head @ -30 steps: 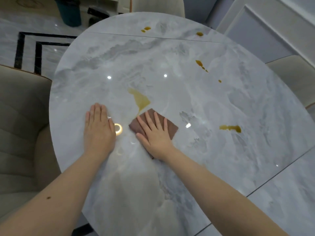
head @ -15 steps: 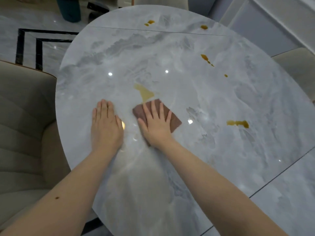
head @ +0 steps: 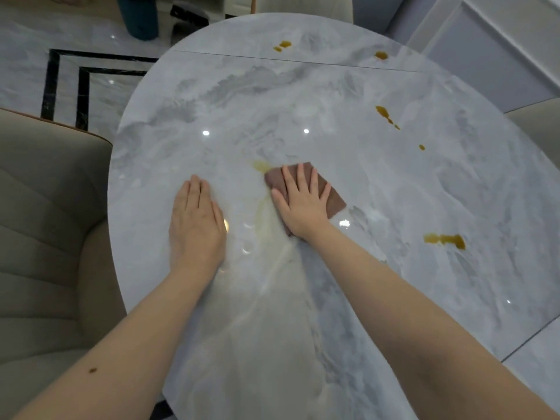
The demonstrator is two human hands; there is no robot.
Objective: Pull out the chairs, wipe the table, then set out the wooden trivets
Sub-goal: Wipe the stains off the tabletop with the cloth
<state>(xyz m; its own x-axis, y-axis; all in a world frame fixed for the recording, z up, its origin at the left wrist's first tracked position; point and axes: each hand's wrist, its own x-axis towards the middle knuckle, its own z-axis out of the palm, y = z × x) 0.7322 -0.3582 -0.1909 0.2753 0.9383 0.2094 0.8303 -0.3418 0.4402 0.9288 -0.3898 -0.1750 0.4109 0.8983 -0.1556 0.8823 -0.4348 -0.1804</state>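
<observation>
A round grey marble table [head: 348,177] fills the view. My right hand [head: 303,204] lies flat with spread fingers on a brown cloth [head: 335,201], pressing it to the tabletop. Only a small yellow-brown smear [head: 261,166] shows at the cloth's far left corner, with a faint streak trailing toward me. My left hand [head: 195,222] rests flat on the bare marble to the left of the cloth, holding nothing. More brown spills sit at the right [head: 445,239], the far right [head: 386,115] and the far edge [head: 283,45]. No trivets are in view.
A beige upholstered chair [head: 45,237] stands close at the left of the table. Another chair [head: 536,122] shows at the right edge and one [head: 303,4] at the far side. A dark bin [head: 138,16] stands on the marble floor beyond.
My right hand has pushed the cloth forward over the big spill in the middle, which is now mostly covered or wiped. The left hand stays flat on the table.
</observation>
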